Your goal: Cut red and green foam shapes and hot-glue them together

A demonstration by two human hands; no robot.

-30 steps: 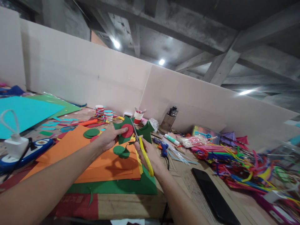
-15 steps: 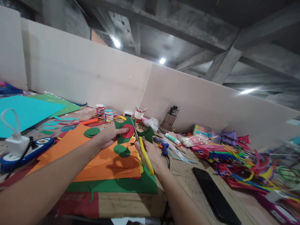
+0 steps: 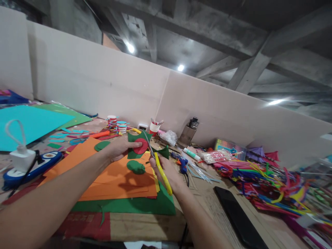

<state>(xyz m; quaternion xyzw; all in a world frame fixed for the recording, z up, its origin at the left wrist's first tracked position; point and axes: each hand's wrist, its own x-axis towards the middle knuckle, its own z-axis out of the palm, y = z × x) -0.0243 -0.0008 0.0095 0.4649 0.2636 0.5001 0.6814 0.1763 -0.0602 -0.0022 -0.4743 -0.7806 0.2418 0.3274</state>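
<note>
Cutting green sheet (image 3: 132, 156) round red disc (image 3: 140, 150), mid-frame: L hand (image 3: 118, 148) is pinching both; R hand (image 3: 166, 169) is gripping scissors (image 3: 158, 162) at disc's 3 o'clock side. Cut's prob. only part done, green margin remaining at 9. Done-looking green discs (image 3: 135, 166) are lying at 6 on orange sheets (image 3: 116, 188).
</note>
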